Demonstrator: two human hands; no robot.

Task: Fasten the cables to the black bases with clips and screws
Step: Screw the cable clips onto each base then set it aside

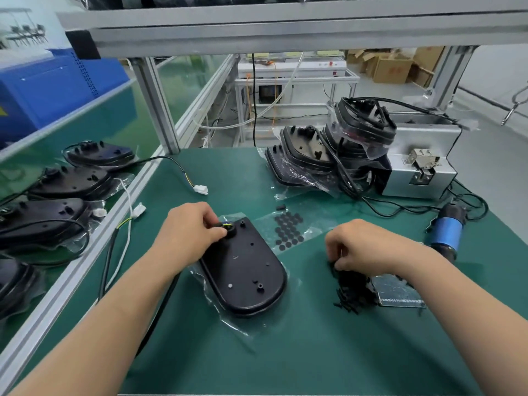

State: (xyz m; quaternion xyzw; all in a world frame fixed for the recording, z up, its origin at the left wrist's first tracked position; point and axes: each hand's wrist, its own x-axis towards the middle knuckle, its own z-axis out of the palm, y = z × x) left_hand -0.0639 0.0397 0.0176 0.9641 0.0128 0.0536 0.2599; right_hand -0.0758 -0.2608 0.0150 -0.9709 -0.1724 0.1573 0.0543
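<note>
Nearest to us, two bare forearms reach in from the lower corners over the green worktop [285,352]. Between them a black base [243,275] lies flat on a clear plastic bag [228,317], its rounded end toward us. A black cable [162,305] runs out from under the left forearm, beside the base's left edge. To the right of the base, a pile of small black parts [353,291] lies on the worktop, touching a labelled bag [400,292].

The right hand [363,247] hangs knuckles-up over that pile, wrist bent, fingers curled down into it. We cannot tell whether they have hold of a piece. The left hand [191,230] sits at the base's far left corner, fingers curled. Its thumb and forefinger pinch the cable at a round collar there, where yellow and blue wires show.

Just beyond the base we see a sheet of round black pads [288,228]. Far to the right a blue power screwdriver [445,232] lies on the worktop. Farther back, a stack of bases [328,155] in plastic, cables trailing, leans against a metal box [423,172]. On the lower shelf at left, a row of bases [71,178] lies with cables attached.
</note>
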